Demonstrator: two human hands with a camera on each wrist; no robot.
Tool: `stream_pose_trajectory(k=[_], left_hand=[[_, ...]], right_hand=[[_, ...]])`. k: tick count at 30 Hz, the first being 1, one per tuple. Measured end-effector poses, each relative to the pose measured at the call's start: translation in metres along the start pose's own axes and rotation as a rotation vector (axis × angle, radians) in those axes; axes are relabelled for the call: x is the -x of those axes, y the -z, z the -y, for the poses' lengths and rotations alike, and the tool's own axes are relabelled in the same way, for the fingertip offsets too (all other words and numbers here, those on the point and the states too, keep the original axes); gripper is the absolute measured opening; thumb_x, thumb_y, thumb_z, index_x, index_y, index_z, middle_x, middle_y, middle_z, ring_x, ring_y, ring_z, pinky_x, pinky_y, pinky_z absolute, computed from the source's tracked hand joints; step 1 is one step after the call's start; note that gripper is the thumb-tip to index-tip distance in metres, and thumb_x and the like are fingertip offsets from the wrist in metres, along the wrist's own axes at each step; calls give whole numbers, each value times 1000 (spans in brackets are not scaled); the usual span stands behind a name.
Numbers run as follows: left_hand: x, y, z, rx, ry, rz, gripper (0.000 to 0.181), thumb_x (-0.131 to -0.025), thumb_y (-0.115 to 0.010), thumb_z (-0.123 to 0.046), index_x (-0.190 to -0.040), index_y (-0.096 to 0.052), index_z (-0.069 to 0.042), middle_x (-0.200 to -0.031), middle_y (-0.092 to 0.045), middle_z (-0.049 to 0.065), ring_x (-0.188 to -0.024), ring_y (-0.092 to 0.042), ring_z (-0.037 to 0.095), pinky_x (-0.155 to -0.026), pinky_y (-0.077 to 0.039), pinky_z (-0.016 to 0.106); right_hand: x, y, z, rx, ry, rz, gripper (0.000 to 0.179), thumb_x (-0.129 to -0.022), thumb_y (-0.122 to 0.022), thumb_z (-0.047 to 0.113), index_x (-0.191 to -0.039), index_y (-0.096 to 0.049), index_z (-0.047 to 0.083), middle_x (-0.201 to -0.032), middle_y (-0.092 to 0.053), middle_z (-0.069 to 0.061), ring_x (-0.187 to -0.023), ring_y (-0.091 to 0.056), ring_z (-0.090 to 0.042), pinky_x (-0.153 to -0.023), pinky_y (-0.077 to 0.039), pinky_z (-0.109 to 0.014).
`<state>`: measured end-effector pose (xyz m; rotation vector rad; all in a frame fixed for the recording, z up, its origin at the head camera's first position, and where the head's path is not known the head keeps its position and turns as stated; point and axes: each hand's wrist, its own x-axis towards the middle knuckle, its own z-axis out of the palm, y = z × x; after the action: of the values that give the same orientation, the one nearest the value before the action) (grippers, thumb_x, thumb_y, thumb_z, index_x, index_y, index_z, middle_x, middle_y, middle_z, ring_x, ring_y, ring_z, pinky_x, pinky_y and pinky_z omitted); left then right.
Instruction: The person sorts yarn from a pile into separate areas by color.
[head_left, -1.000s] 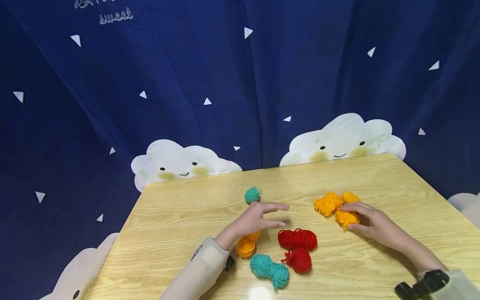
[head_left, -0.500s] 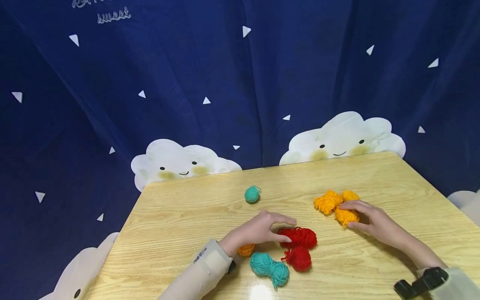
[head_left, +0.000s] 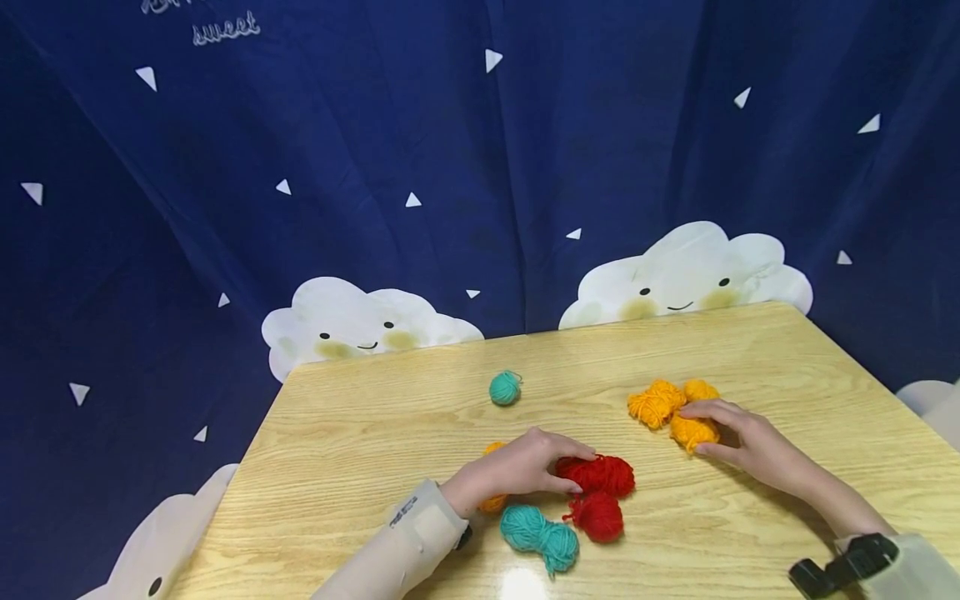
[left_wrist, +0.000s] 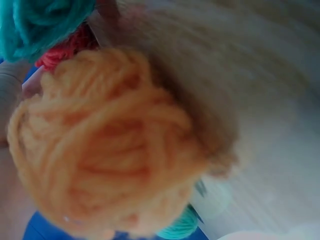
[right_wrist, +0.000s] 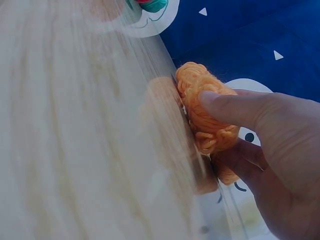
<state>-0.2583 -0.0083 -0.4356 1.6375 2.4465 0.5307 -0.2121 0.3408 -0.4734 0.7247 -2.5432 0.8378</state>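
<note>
My left hand (head_left: 528,465) grips the left end of a red yarn skein (head_left: 611,476), fingers over its far side and thumb on the near side. A second red yarn bundle (head_left: 598,517) touches that skein in front. My right hand (head_left: 753,443) holds a yellow-orange yarn ball (head_left: 692,433), with the thumb pressed on it in the right wrist view, where the ball (right_wrist: 207,115) sits on the table. Two more yellow-orange bundles lie against it: a loose skein (head_left: 656,405) and a ball (head_left: 701,391). In the left wrist view the red yarn (left_wrist: 65,50) is mostly hidden.
Another orange yarn ball (head_left: 492,503) lies partly hidden under my left wrist; it fills much of the left wrist view. A teal skein (head_left: 538,537) is near the front of the wooden table (head_left: 360,433). Farther back sits a small teal ball (head_left: 505,388). A blue curtain (head_left: 420,125) hangs behind.
My left hand has come down and toward me, from beside the small teal ball onto the red skein, and its fingers have closed around it. My right hand stays put on the yellow-orange ball.
</note>
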Motion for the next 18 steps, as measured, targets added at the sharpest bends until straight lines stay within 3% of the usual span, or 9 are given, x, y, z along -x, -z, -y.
stream_pose_trajectory(k=[11, 18], left_hand=[[-2, -1, -2, 28, 69, -13, 36, -89, -73, -19, -124, -68, -15, -121, -71, -2, -102, -63, -1, -87, -43, 2], [-2, 0, -2, 148, 153, -36, 33, -86, -74, -11, -119, -71, -14, -117, -73, 0, -96, -63, -4, -81, -47, 4]], right_hand=[[0, -1, 0, -10, 5, -7, 50, -75, -81, 7, -122, -66, 14, -117, -68, -6, -120, -33, 26, -99, -20, 7], [0, -1, 0, -7, -4, -7, 50, -75, -81, 8, -122, -66, 16, -118, -68, -5, -121, -33, 26, -98, -20, 7]])
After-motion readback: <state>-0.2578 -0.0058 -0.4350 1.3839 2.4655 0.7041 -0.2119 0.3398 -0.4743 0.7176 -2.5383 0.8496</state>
